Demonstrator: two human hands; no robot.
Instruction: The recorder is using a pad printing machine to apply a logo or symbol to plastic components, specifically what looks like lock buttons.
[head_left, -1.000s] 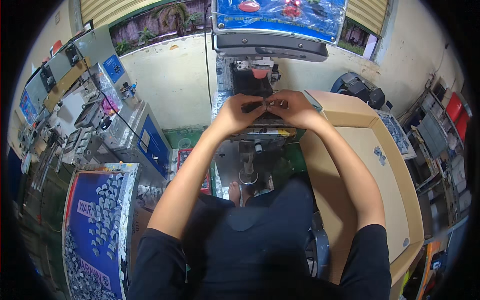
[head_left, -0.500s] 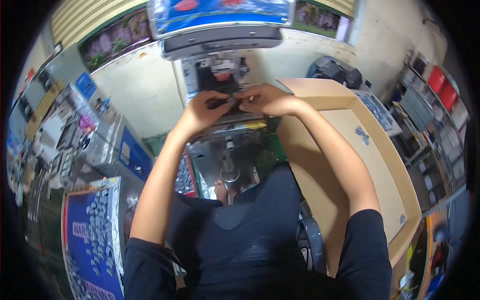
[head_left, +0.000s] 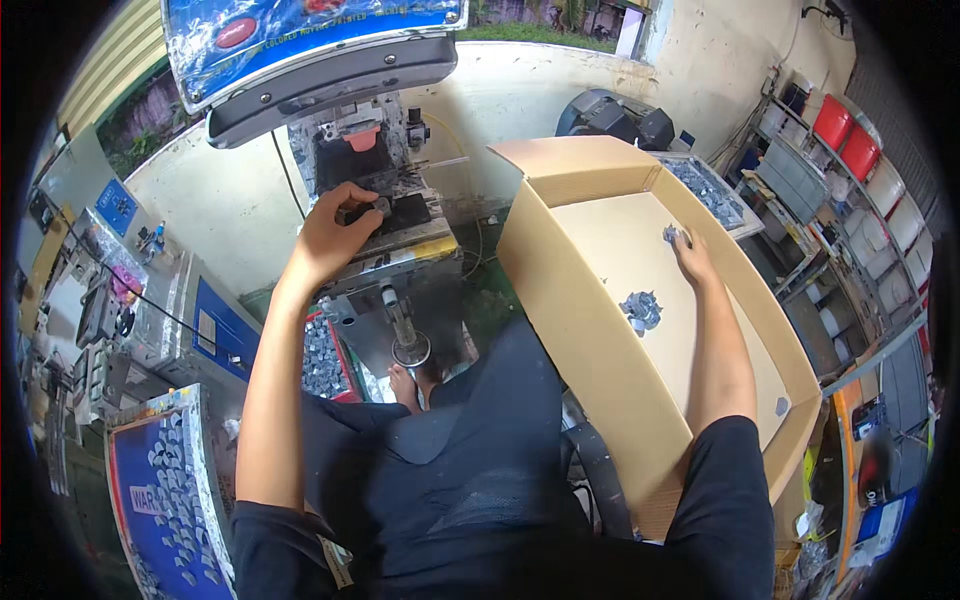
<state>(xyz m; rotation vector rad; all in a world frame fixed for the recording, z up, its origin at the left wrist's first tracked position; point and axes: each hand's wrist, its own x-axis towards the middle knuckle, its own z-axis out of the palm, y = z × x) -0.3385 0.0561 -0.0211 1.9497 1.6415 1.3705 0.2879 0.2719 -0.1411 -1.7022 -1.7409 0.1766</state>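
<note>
My left hand (head_left: 343, 232) is at the bed of a machine, thumb and fingers pinched on a small grey piece (head_left: 382, 205). Just beyond that hand, a reddish pad (head_left: 363, 138) hangs on the machine. My right hand (head_left: 697, 258) reaches into a large open cardboard box (head_left: 560, 290) on the right. Its fingertips close on a small grey piece (head_left: 670, 234) lying on the box's bottom. A cluster of similar grey pieces (head_left: 641, 311) lies nearer in the box, and a single one (head_left: 782, 406) sits in the near right corner.
A blue machine panel (head_left: 300, 45) overhangs the far left. Below the machine bed stands a red-edged tray of grey pieces (head_left: 325, 360). A blue board (head_left: 135, 470) with rows of grey pieces is at my lower left. Behind the box is another tray (head_left: 715, 190); shelves (head_left: 860, 220) line the right.
My hands were together at the machine. The right hand has moved right and down into the box, while the left stays at the machine. The view has turned right, and more grey pieces show in the box.
</note>
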